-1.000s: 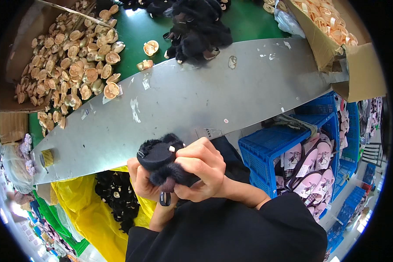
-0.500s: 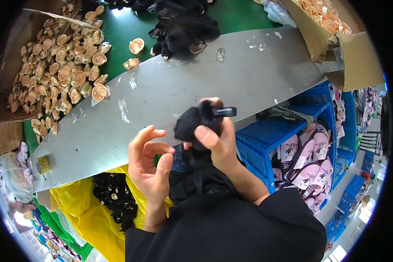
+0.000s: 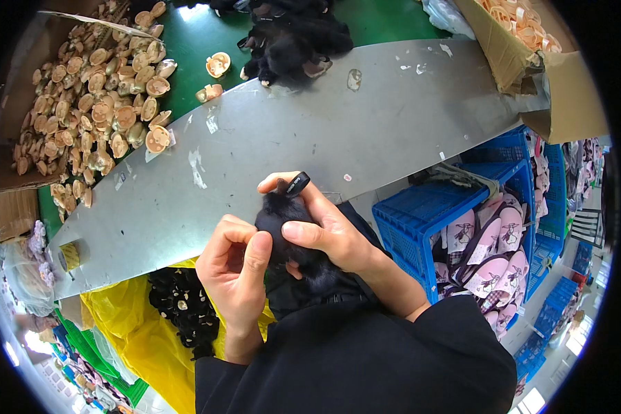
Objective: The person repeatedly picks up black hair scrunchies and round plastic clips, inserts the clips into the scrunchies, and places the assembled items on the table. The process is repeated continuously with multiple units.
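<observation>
Left fingers [image 3: 225, 236] nearer black plush [image 3: 274, 219], grip unclear; right fingers [image 3: 317, 204] clamped on it; metal counter [image 3: 269, 131], blue crate [image 3: 424, 211] nearby

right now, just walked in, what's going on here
A person holds a small black furry piece over the near side of a grey metal surface. The right hand has it in its grip, thumb on top, while the left hand is at its left edge. More black furry pieces lie at the far side, and pink slippers fill a blue crate to the right.

The furry piece [image 3: 277, 215] is black, the sheeting [image 3: 134, 328] yellow.
</observation>
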`<state>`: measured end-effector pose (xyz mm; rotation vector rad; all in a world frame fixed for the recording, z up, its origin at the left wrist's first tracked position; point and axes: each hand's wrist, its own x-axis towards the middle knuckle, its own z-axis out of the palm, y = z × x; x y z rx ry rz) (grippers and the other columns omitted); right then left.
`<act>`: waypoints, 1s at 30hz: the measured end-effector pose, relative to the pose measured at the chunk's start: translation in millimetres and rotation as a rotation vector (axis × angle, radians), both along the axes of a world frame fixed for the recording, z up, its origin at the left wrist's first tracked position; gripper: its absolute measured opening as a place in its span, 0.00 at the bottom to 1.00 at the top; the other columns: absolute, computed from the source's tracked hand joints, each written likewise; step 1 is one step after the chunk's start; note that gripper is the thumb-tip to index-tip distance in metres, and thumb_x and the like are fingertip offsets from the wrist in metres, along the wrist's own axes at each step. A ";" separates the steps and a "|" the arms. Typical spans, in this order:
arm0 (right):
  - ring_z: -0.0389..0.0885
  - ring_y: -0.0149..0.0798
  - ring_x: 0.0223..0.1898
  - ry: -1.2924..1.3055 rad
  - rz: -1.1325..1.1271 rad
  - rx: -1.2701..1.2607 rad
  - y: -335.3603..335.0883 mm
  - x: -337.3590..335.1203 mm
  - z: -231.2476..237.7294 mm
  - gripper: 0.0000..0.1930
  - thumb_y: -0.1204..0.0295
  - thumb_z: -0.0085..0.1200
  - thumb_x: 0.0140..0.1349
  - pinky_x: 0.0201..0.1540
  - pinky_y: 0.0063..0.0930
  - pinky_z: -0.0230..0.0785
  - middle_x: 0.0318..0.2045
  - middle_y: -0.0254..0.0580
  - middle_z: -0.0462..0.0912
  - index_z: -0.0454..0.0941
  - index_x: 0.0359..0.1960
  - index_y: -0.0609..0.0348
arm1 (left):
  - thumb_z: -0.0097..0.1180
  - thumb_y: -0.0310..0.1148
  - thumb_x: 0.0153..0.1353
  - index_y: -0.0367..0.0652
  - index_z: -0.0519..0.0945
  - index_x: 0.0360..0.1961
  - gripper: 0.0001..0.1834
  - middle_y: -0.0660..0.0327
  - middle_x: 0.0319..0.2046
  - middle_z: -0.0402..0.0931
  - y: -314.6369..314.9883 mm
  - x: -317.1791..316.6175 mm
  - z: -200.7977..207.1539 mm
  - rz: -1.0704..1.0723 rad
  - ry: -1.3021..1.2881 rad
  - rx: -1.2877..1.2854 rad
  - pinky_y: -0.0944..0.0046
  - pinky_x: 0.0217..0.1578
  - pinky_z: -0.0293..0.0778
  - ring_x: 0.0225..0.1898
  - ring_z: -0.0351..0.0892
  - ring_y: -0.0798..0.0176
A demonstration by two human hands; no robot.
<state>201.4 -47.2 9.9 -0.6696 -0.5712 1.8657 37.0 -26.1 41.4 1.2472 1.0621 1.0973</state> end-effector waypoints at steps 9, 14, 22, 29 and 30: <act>0.76 0.28 0.35 -0.144 -0.078 0.032 -0.6 -8.2 -4.9 0.29 0.64 0.54 0.67 0.37 0.24 0.74 0.42 0.37 0.73 0.61 0.67 0.52 | 0.67 0.25 0.62 0.37 0.77 0.30 0.09 0.68 0.26 0.68 -7.0 -2.5 12.2 0.011 0.283 0.038 0.74 0.29 0.57 0.26 0.60 0.75; 0.73 0.27 0.43 -0.070 -0.044 0.002 -6.2 -7.1 -3.2 0.28 0.64 0.53 0.69 0.45 0.24 0.73 0.46 0.36 0.70 0.60 0.68 0.53 | 0.66 0.28 0.65 0.37 0.76 0.30 0.10 0.67 0.25 0.66 -7.7 -4.2 12.2 -0.047 0.295 0.060 0.73 0.27 0.57 0.25 0.60 0.74; 0.74 0.28 0.44 0.066 0.030 -0.054 -9.1 -2.1 3.9 0.29 0.64 0.51 0.69 0.45 0.22 0.75 0.46 0.37 0.70 0.58 0.69 0.52 | 0.60 0.35 0.71 0.37 0.74 0.31 0.14 0.63 0.27 0.68 -12.7 5.9 9.4 -0.083 0.146 0.091 0.73 0.23 0.65 0.21 0.72 0.73; 0.76 0.31 0.38 0.077 0.121 0.027 -11.1 0.1 -4.1 0.38 0.67 0.56 0.62 0.39 0.24 0.76 0.49 0.41 0.68 0.50 0.72 0.54 | 0.59 0.36 0.72 0.39 0.72 0.32 0.14 0.63 0.28 0.66 -11.7 3.1 5.3 -0.106 0.298 0.260 0.72 0.26 0.61 0.24 0.66 0.72; 0.76 0.31 0.38 0.077 0.131 0.012 -12.7 -0.4 0.5 0.39 0.68 0.57 0.61 0.38 0.24 0.76 0.48 0.41 0.68 0.49 0.72 0.54 | 0.58 0.37 0.73 0.39 0.71 0.32 0.15 0.65 0.28 0.64 -12.9 5.2 2.0 -0.088 0.326 0.261 0.72 0.28 0.58 0.27 0.63 0.72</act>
